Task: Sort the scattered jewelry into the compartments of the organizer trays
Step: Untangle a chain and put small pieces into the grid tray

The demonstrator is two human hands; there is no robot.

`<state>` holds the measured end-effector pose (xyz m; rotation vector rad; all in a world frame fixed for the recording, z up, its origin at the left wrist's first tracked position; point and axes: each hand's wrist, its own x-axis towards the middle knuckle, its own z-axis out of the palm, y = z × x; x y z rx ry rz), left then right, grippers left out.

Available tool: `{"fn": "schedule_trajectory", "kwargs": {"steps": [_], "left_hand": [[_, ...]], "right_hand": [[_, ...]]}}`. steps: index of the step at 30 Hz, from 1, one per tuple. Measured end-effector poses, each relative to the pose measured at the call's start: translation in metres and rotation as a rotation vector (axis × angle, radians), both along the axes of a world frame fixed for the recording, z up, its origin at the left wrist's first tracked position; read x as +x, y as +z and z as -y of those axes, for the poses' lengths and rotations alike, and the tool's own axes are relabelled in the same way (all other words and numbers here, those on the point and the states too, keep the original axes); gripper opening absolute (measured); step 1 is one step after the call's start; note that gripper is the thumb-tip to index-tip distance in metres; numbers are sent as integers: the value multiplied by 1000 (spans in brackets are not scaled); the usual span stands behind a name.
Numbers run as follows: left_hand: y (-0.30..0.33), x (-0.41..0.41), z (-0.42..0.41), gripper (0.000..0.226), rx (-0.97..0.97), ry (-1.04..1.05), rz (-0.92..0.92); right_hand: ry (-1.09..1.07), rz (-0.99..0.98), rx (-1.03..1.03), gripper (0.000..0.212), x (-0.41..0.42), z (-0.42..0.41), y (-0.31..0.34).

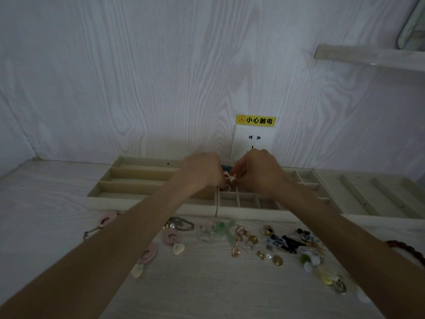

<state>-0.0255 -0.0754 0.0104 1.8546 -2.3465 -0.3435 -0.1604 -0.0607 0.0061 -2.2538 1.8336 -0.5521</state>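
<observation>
My left hand point(202, 169) and my right hand point(259, 171) meet above the seam between two beige organizer trays. Together they pinch a small pale pink star-shaped jewelry piece point(230, 177). The left tray point(128, 180) has long horizontal compartments. The middle tray point(250, 202) has small square compartments, partly hidden by my hands. Scattered jewelry lies on the table in front of the trays: pink oval earrings point(171, 237), gold earrings point(239, 233), a green bead piece point(226, 229) and blue patterned pieces point(276, 242).
A third tray point(377, 199) with long slanted dividers stands at the right. A wall socket point(253, 140) with a yellow warning label sits behind the trays. A reddish braided cord point(409, 250) lies at the right edge. A shelf point(368, 56) juts from the wall, upper right.
</observation>
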Motion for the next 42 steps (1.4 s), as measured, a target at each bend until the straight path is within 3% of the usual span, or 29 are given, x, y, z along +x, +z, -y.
{"fn": "schedule_trajectory", "kwargs": {"steps": [7,18,21,24,27,34,39,42], "left_hand": [[-6,1,4,25,18,36,-116],[-7,12,14,29,124,-24,-190],[-8,9,16,28,137,-31,-172],[-10,6,14,18,128,-26,-154],[-9,4,11,22,110,-12,-157],[-2,-1,10,27,100,40,-128],[-1,0,16,51,196,53,-170],[0,4,12,27,230,43,-243]], "right_hand": [[-60,46,192,26,4,6,6],[-68,236,228,14,-7,2,16],[-87,140,181,10,-3,7,15],[-141,-23,166,23,4,10,11],[-171,-119,136,37,7,8,7],[-154,-127,80,31,9,11,1],[-170,-120,67,29,9,12,-2],[-184,-88,57,27,7,10,-5]]}}
